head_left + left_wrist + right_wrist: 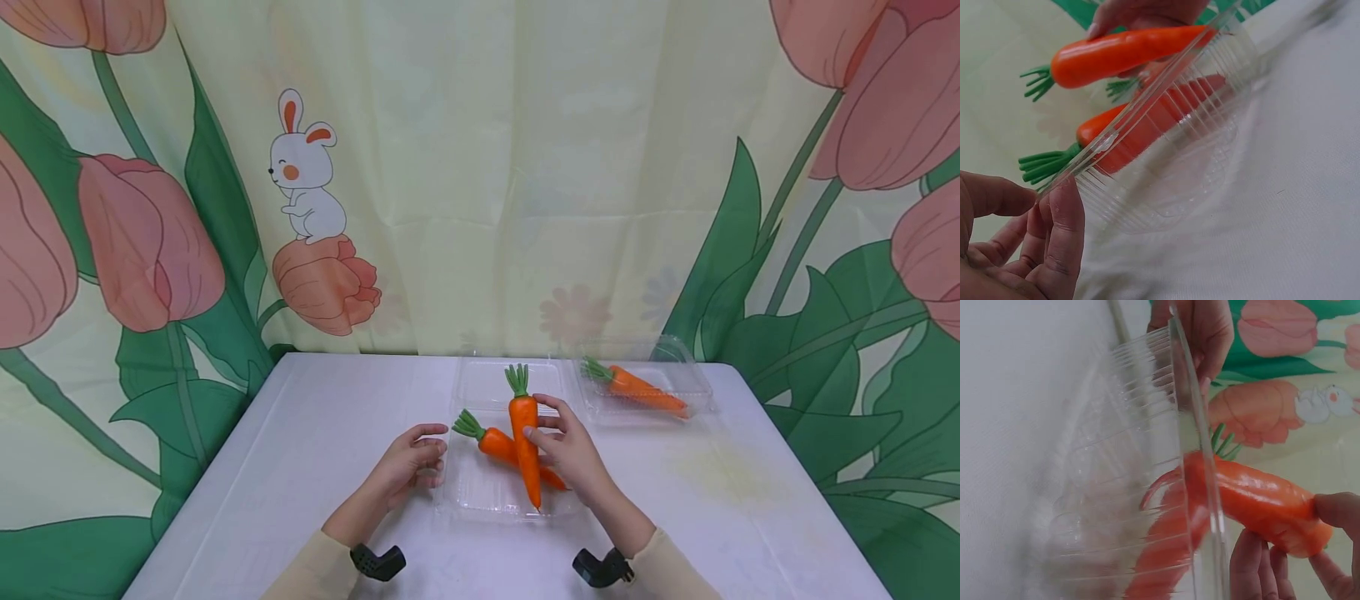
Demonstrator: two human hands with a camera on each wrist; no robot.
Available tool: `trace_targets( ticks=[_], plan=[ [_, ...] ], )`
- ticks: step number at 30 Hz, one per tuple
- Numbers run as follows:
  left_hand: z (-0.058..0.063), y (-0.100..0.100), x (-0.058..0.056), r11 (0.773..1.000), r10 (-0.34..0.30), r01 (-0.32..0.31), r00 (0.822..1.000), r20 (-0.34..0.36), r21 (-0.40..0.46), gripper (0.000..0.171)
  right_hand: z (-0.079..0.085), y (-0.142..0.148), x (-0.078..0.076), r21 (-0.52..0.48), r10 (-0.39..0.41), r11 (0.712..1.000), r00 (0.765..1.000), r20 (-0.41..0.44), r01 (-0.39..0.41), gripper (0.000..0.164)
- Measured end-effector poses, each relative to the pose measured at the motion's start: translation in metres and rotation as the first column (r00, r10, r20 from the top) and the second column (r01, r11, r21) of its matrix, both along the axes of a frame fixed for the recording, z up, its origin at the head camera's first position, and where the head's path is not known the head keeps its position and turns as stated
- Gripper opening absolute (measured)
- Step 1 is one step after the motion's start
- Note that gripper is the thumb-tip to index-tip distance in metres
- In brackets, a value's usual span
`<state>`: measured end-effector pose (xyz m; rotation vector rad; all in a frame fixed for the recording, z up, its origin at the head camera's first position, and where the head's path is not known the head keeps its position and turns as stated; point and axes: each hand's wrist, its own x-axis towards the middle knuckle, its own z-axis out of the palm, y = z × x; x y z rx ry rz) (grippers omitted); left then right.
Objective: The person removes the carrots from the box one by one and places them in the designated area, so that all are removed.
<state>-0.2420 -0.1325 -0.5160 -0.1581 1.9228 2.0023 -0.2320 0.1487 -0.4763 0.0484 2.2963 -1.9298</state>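
Note:
My right hand (573,454) holds an orange carrot (524,425) with a green stub top, thumb on one side and fingers on the other. The carrot stands nearly upright in the head view, tip toward me, over an opened clear plastic clamshell box (480,497). A second carrot (497,447) lies slantwise in that box, partly hidden behind the held one. At the box's left side is my left hand (408,462). In the left wrist view, its thumb and finger pinch the box's rim (1107,139).
Another clear box (701,390) stands at the back right of the white-covered table (337,417), with a carrot (641,388) inside. A curtain (450,167) printed with tulips and a rabbit hangs behind the table.

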Motion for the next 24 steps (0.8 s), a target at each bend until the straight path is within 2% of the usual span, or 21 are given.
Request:
trace_targets(
  ticks=[11, 24],
  plan=[
    [0.0, 0.0, 0.0, 1.0, 0.003, -0.003, 1.0, 0.006, -0.014, 0.046, 0.003, 0.012, -0.002, -0.07, -0.031, 0.997, 0.995, 0.09, 0.038, 0.059],
    [0.0, -0.001, -0.003, 1.0, -0.015, 0.015, 1.0, 0.006, -0.01, 0.047, 0.014, 0.03, -0.002, -0.121, -0.032, 0.992, 0.992, 0.123, 0.047, 0.059]
  ],
)
